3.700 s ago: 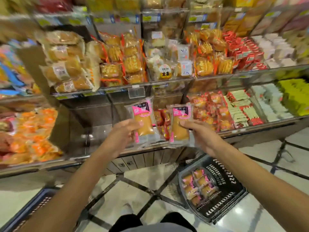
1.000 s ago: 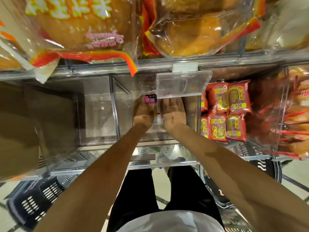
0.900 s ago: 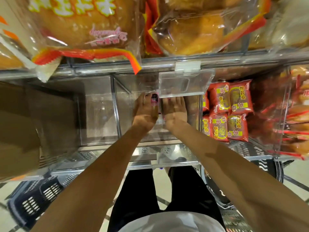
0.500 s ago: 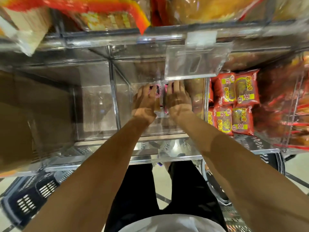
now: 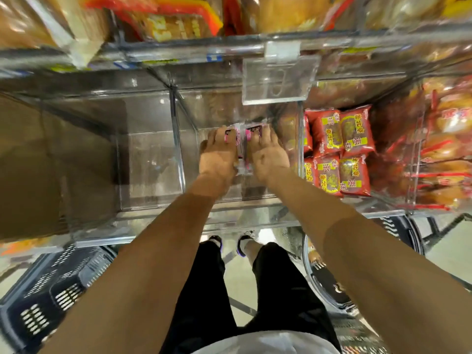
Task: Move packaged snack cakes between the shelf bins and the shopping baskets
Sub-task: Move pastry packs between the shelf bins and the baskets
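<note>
Both hands are reaching into the clear bin (image 5: 222, 200) on the lower shelf. Left hand (image 5: 218, 155) is lying palm-down on one snack cake pack (image 5: 231, 135), fingers spread over its top; only the pink-and-black label end is showing past the fingertips. Right hand (image 5: 268, 154) is doing the same on a second snack cake pack (image 5: 252, 131), just beside the first, the two packs touching or nearly so. Can't tell whether the fingers are curling under the wrappers or only pressing on top, so grip state is unclear on both sides.

Both packs are sitting inside the clear bin, toward its back. A hanging clear price tag holder (image 5: 279, 79) is dangling from the shelf rail directly above the bin's back edge. Just right of the bin, a neighbouring compartment is holding red packs (image 5: 342, 152) with yellow labels, stacked in rows. Left of the bin, the adjoining clear compartment (image 5: 150, 159) is showing bare walls.

Below the bin, on the floor, a dark blue basket (image 5: 48, 295) is sitting to the left and a black basket (image 5: 329, 282) to the right, the latter mostly hidden by the right forearm. The person's black trousers and shoes are showing between them. Image is motion-blurred at the top shelf.
</note>
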